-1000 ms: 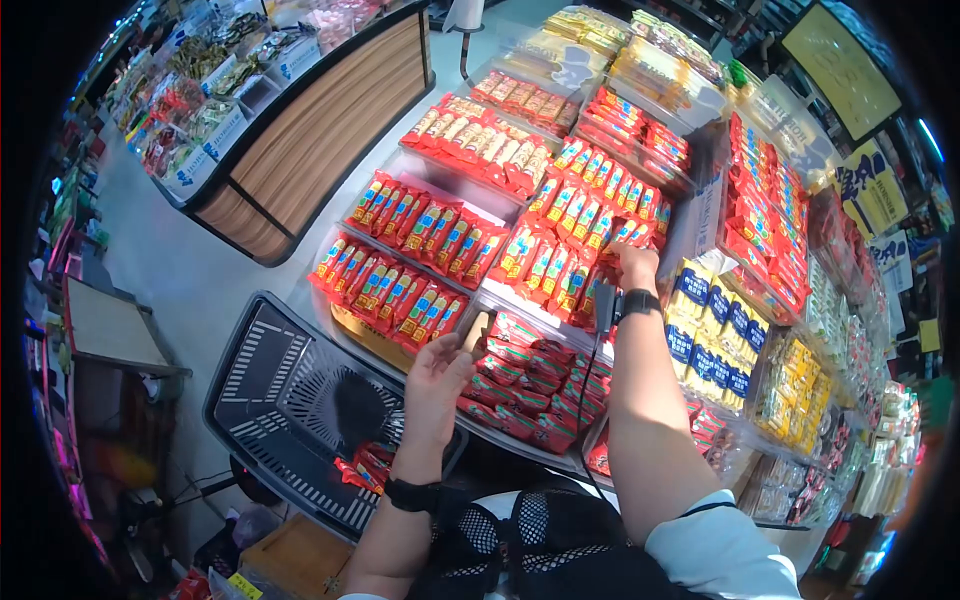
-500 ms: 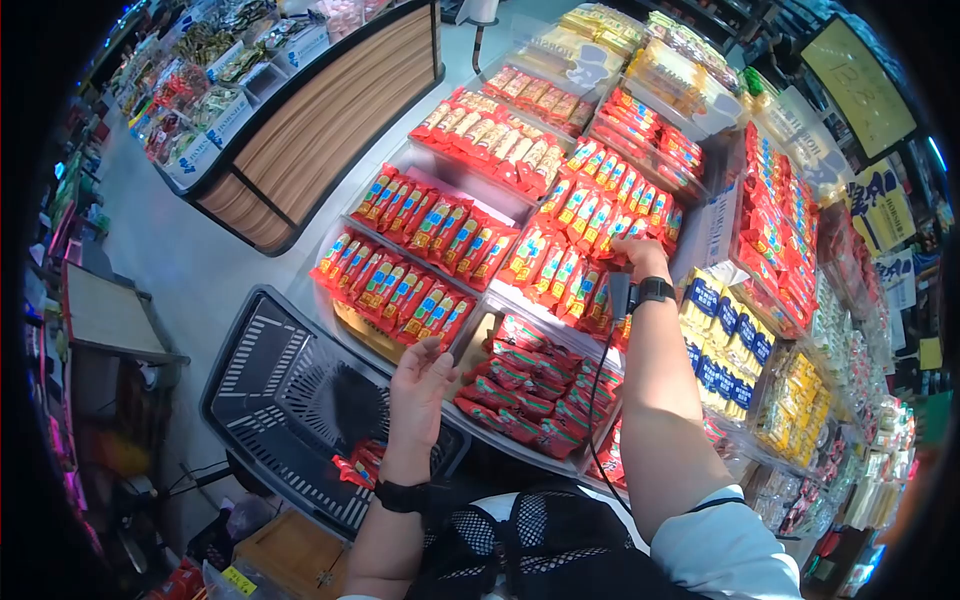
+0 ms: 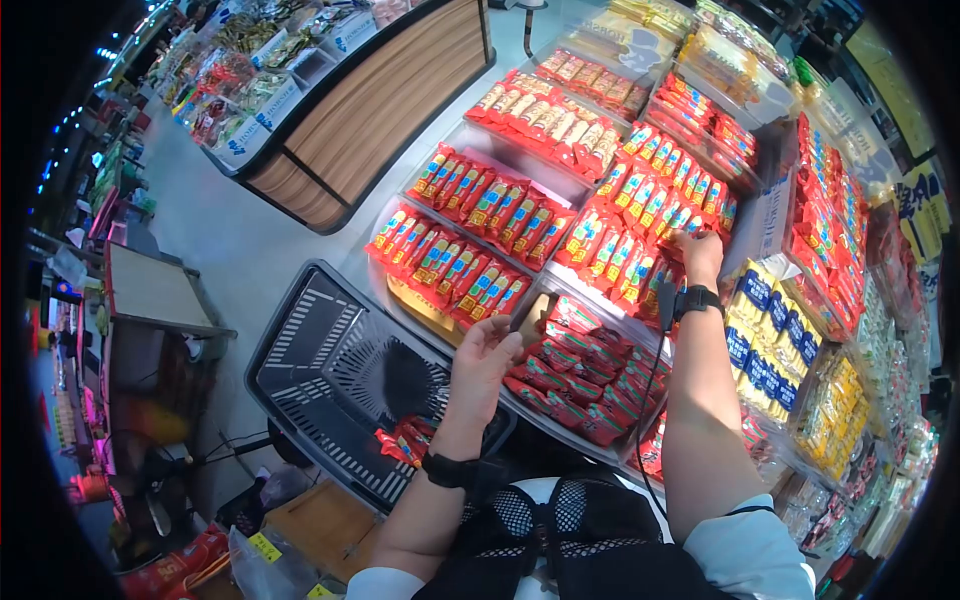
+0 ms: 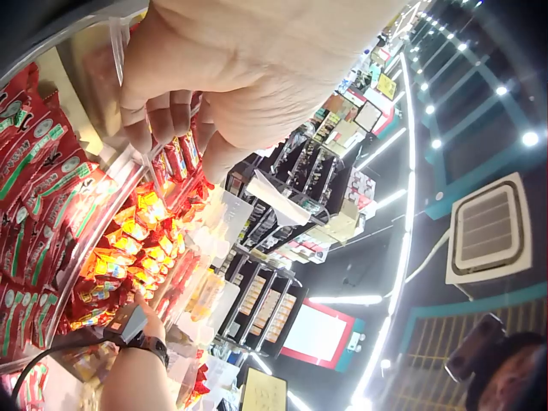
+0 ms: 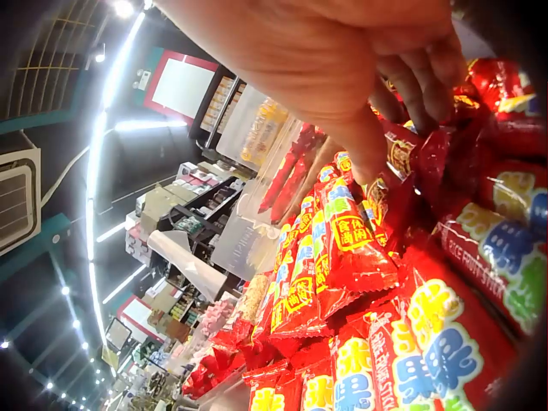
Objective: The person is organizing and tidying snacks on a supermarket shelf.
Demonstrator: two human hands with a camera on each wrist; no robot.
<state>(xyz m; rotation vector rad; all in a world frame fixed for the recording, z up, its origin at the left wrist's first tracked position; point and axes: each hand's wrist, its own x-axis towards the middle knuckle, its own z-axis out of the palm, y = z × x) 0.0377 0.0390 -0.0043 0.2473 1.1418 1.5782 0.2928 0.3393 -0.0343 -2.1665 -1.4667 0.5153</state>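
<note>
My right hand [image 3: 700, 252] is down among red rice fruit stick packets [image 3: 610, 255] in a display bin. In the right wrist view, its thumb and fingers pinch a red packet [image 5: 402, 156], partly hidden by the hand. My left hand [image 3: 485, 365] hovers with loosely bent fingers and holds nothing, near the front corner of a bin of dark red packets with green stripes [image 3: 575, 370]. Below and left of it stands a dark grey shopping basket [image 3: 310, 340], with a few red packets [image 3: 405, 440] lying at its near end.
Clear dividers separate the bins. Cream and blue packets [image 3: 752, 330] and yellow packets [image 3: 835, 405] lie to the right, beside a raised box of red packets [image 3: 828, 230]. A wood-panelled counter [image 3: 370, 120] stands across the aisle. A black cable [image 3: 645, 420] hangs from my right wrist.
The head view has turned so the bins and basket sit further right. My right hand stays among the red packets, its fingers shifting slightly; my left hand stays near the bin corner.
</note>
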